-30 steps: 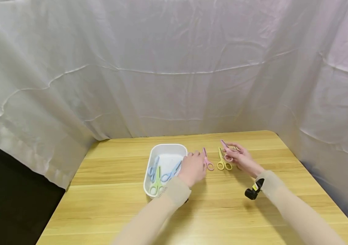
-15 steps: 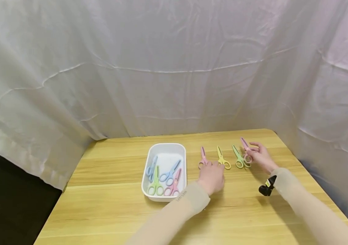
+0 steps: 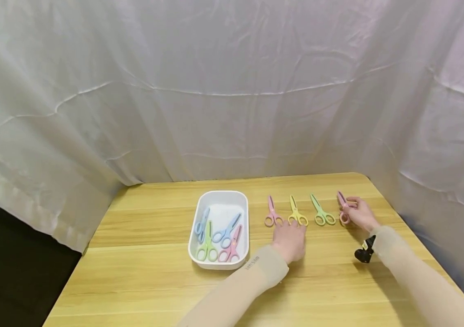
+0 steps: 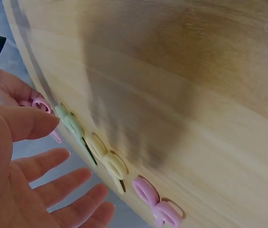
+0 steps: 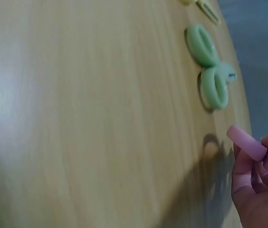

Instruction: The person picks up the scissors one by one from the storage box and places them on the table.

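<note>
At the right end of a row of scissors, my right hand pinches pink scissors by the handle side, blades pointing to the back. In the right wrist view their pink handle sits between thumb and fingers, its shadow apart on the wood. My left hand holds nothing; its fingers are spread in the left wrist view, close to the handles of yellow scissors. Green scissors lie between the two hands. Another pink pair lies left of the yellow one.
A white tray stands left of the row. Inside are blue scissors, green scissors, pink scissors and a further blue item at its left wall. The wooden table ends at a grey curtain behind.
My right hand has carried the pink scissors rightward past the yellow and green pairs and lowered them. My left hand has moved right, from the tray's edge to the yellow handles.
</note>
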Demonstrator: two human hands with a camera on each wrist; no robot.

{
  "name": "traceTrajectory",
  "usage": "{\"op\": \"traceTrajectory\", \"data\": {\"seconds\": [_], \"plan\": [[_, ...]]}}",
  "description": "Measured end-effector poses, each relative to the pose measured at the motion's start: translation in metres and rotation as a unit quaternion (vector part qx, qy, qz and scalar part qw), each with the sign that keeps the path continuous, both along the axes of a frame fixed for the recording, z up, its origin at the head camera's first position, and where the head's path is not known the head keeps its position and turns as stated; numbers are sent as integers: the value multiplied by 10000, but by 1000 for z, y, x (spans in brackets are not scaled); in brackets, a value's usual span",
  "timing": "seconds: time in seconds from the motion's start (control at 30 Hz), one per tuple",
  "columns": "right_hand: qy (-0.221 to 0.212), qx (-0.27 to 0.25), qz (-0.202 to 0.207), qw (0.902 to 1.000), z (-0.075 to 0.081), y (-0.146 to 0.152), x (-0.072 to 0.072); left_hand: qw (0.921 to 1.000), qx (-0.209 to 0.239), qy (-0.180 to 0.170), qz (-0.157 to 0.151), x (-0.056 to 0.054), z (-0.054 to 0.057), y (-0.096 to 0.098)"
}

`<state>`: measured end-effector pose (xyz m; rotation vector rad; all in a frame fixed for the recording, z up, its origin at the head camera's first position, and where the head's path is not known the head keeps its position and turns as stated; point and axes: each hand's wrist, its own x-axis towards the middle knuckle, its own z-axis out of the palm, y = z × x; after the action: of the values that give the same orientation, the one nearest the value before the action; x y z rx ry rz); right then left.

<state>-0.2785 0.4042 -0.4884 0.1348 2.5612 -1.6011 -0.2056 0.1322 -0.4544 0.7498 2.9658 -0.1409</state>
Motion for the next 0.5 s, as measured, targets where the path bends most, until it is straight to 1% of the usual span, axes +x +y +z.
{"op": "traceTrajectory", "data": {"seconds": [0.17,0.3,0.33,0.37,0.5], "plan": [[108,649,-8,9978,-6,5,-3,10000,13,-33,29,0,-6,3],[295,1006,-75,9945,-11,8,-6,9999,80,-86,-48,0,-9,4],[359,1129,-93,9929,-12,8,-6,9999,79,-99,-78,0,-8,4],[460,1356,-95,9896,-12,9,-6,9998,75,-120,-104,0,-8,4],[727,1957,-66,9779,-15,11,-6,9997,75,-188,-168,0,-7,4]]}}
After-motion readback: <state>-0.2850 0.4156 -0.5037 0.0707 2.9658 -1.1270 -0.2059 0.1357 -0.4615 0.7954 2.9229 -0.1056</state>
